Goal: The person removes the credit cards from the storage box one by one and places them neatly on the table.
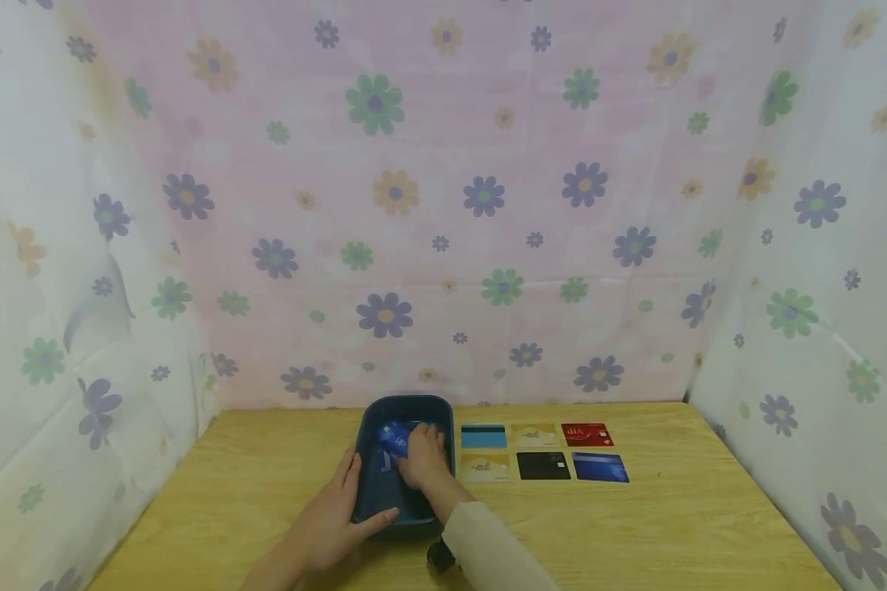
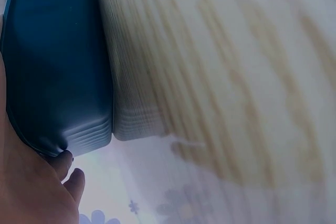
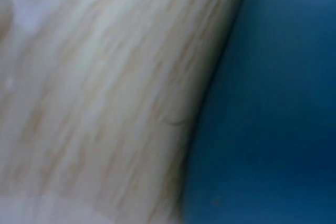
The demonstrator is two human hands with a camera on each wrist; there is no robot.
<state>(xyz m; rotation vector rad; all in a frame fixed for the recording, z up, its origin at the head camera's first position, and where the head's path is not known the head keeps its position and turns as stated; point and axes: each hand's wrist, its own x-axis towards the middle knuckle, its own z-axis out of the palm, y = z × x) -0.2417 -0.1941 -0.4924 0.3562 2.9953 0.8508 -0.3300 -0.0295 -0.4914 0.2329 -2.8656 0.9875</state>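
A dark blue plastic bin (image 1: 404, 515) stands on the table. My left hand (image 1: 327, 519) holds its near left corner, thumb along the near rim and fingers against the left wall; in the left wrist view its fingertips (image 2: 63, 164) lie at the bin's end. Inside the bin, my right hand (image 1: 424, 461) reaches down with fingers curled, gripping a blue card (image 1: 392, 438) that sticks out to its left. Another card (image 1: 386, 461) shows partly beneath, near the thumb. The right fingertips are mostly hidden. In the right wrist view, only the bin's wall (image 3: 273, 108) and table appear clearly.
Right of the bin lie cards in two rows: light blue (image 1: 484, 437), gold (image 1: 535, 435) and red (image 1: 587, 434) behind; gold (image 1: 485, 468), black (image 1: 544, 465) and blue (image 1: 599, 467) in front. A small black object (image 1: 440, 556) sits under the right sleeve. Flowered cloth (image 1: 443, 271) encloses the wooden table (image 1: 636, 533).
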